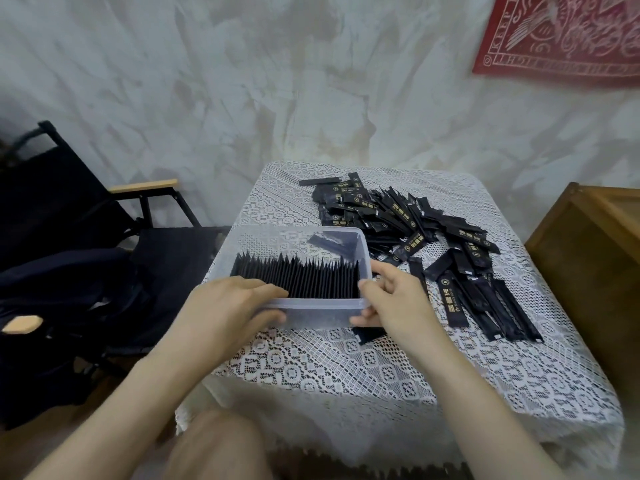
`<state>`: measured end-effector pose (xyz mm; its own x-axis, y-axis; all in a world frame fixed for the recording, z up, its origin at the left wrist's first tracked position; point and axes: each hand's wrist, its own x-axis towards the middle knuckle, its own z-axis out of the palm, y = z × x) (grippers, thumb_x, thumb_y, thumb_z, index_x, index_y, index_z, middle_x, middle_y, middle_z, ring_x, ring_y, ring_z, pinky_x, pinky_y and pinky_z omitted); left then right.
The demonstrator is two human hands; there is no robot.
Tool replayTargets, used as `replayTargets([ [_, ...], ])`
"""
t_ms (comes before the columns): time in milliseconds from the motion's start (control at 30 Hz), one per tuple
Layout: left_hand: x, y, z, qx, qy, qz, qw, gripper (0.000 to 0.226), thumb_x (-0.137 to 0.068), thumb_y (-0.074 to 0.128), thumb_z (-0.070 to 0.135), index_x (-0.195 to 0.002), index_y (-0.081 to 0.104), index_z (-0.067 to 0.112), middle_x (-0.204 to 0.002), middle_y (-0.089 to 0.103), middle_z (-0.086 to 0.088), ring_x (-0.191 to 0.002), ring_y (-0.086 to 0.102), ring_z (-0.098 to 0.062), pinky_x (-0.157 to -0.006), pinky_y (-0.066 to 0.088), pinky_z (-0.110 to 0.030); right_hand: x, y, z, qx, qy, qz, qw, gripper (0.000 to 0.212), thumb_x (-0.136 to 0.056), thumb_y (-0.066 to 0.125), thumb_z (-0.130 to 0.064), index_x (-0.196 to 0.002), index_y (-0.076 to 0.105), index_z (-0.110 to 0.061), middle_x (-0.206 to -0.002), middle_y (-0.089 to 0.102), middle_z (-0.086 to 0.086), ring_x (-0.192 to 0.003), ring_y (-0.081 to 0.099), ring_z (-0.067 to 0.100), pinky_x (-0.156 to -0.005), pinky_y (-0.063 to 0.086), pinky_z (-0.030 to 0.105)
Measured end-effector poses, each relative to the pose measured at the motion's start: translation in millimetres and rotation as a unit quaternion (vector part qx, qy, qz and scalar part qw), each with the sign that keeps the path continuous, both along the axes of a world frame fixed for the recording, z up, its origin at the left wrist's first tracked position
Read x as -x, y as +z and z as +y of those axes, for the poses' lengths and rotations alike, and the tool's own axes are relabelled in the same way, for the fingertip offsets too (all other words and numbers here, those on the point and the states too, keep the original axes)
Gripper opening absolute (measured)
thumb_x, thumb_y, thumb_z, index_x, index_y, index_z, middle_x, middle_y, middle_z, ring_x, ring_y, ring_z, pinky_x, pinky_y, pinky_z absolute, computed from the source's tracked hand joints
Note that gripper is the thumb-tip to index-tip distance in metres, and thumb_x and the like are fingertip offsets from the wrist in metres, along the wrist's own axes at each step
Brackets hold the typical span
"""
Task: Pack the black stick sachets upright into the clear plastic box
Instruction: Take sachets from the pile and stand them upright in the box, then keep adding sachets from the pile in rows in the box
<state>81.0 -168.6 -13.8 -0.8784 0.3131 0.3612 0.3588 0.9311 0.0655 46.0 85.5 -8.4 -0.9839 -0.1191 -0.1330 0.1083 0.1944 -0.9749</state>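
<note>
Your left hand (235, 306) pinches the near wall of the clear plastic box (311, 315), with the fingers laid over the rim onto the sachet tops and the thumb on the outside. Your right hand (391, 299) grips the box's near right corner, thumb over the rim and fingers on the outer wall. The hands are apart, one at each end of the near side.

The box sits on the lace-covered tabletop (346, 375), at its left edge. A packed row of sachets (298, 278) stands upright along the near side, and one stray sachet (329, 242) lies tilted in the far part. The loose pile of sachets (398, 216) is spread right of and behind the box. One end of a sachet pokes out under your right hand.

There is a black folding chair (69, 220) on the left and a wooden crate (588, 244) on the right.
</note>
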Motion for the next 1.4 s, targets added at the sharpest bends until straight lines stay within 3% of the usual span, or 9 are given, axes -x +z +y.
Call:
replayTargets([
  [200, 8.4, -10.6, -12.2, 0.013, 0.030, -0.032, 0.999, 0.044, -0.092, 0.032, 0.063, -0.094, 0.066, 0.034, -0.076, 0.061, 0.016, -0.070, 0.059, -0.008, -0.059, 0.049, -0.033, 9.1, 0.0, -13.1, 0.010, 0.012, -0.004, 1.000, 0.049, -0.102, 0.060, -0.019, -0.149, 0.046, -0.026, -0.081, 0.056, 0.009, -0.063, 0.064, 0.012, -0.074, 0.065, 0.040],
  [267, 8.4, -12.2, -12.1, 0.003, 0.028, -0.020, 0.999, 0.040, -0.092, 0.035, 0.060, -0.089, 0.065, 0.032, -0.071, 0.058, 0.015, -0.065, 0.056, -0.009, -0.057, 0.048, -0.034, 8.6, -2.6, -3.7, -0.005, 0.022, -0.008, 1.000, 0.029, -0.104, 0.057, -0.028, -0.133, 0.058, -0.027, -0.082, 0.058, 0.007, -0.065, 0.062, 0.012, -0.070, 0.065, 0.041],
  [467, 5.6, -8.4, -7.3, -0.006, 0.016, 0.025, 1.000, 0.035, -0.091, 0.041, 0.055, -0.074, 0.055, 0.027, -0.062, 0.048, 0.013, -0.056, 0.049, -0.012, -0.048, 0.038, -0.031, 6.7, -13.7, 50.9, -0.357, 0.026, 0.106, 0.928, 0.006, -0.098, 0.063, -0.039, -0.103, 0.062, -0.042, -0.092, 0.060, -0.013, -0.078, 0.062, 0.008, -0.070, 0.049, 0.034],
  [600, 7.9, -7.8, -3.6, -0.012, 0.021, 0.005, 1.000, 0.034, -0.090, 0.040, 0.058, -0.078, 0.057, 0.031, -0.065, 0.051, 0.016, -0.061, 0.050, -0.009, -0.056, 0.045, -0.034, 3.8, -14.8, 64.1, -0.419, 0.102, 0.088, 0.898, 0.017, -0.091, 0.071, -0.043, -0.107, 0.066, -0.041, -0.102, 0.051, -0.020, -0.093, 0.054, 0.002, -0.081, 0.045, 0.031],
  [700, 4.6, -4.2, 3.5, -0.025, 0.008, 0.002, 1.000, 0.038, -0.089, 0.045, 0.058, -0.101, 0.069, 0.031, -0.082, 0.062, 0.019, -0.076, 0.058, -0.011, -0.069, 0.051, -0.036, 4.6, -15.0, 65.9, -0.424, 0.107, 0.090, 0.895, 0.014, -0.089, 0.074, -0.043, -0.099, 0.066, -0.036, -0.099, 0.052, -0.016, -0.093, 0.057, 0.008, -0.086, 0.050, 0.036],
  [867, -3.7, 0.8, 42.2, -0.064, -0.023, 0.068, 0.995, 0.042, -0.094, 0.053, 0.046, -0.127, 0.067, 0.023, -0.121, 0.066, 0.008, -0.110, 0.059, -0.018, -0.093, 0.049, -0.039, 7.7, -11.8, 76.8, -0.392, 0.104, 0.067, 0.911, 0.016, -0.090, 0.075, -0.033, -0.081, 0.062, -0.030, -0.084, 0.066, -0.007, -0.068, 0.060, 0.006, -0.062, 0.049, 0.028],
  [1000, -3.2, 8.8, 92.5, -0.091, -0.076, 0.120, 0.986, 0.029, -0.096, 0.058, 0.032, -0.120, 0.071, 0.019, -0.118, 0.066, 0.007, -0.106, 0.057, -0.018, -0.090, 0.047, -0.034, 13.4, -3.6, 106.7, -0.331, 0.057, 0.038, 0.941, 0.022, -0.093, 0.071, -0.037, -0.078, 0.059, -0.026, -0.068, 0.060, -0.006, -0.053, 0.050, 0.008, -0.051, 0.038, 0.025],
  [1133, 5.0, 9.9, 159.8, -0.096, -0.118, 0.058, 0.987, 0.025, -0.099, 0.057, 0.029, -0.120, 0.069, 0.020, -0.109, 0.066, 0.008, -0.098, 0.059, -0.016, -0.086, 0.050, -0.032, 28.5, -4.7, 139.5, -0.319, -0.050, 0.020, 0.946, 0.024, -0.090, 0.074, -0.038, -0.078, 0.058, -0.025, -0.068, 0.055, -0.007, -0.062, 0.051, 0.015, -0.059, 0.040, 0.033],
  [1400, 65.6, -34.5, 229.3, -0.083, 0.031, -0.087, 0.992, 0.036, -0.102, 0.045, 0.043, -0.124, 0.063, 0.021, -0.114, 0.059, 0.002, -0.104, 0.055, -0.023, -0.081, 0.054, -0.043, 43.9, -13.9, 164.1, -0.493, -0.109, 0.003, 0.863, 0.060, -0.077, 0.066, -0.074, -0.104, 0.059, -0.021, -0.101, 0.067, 0.000, -0.094, 0.065, 0.030, -0.080, 0.056, 0.044],
])
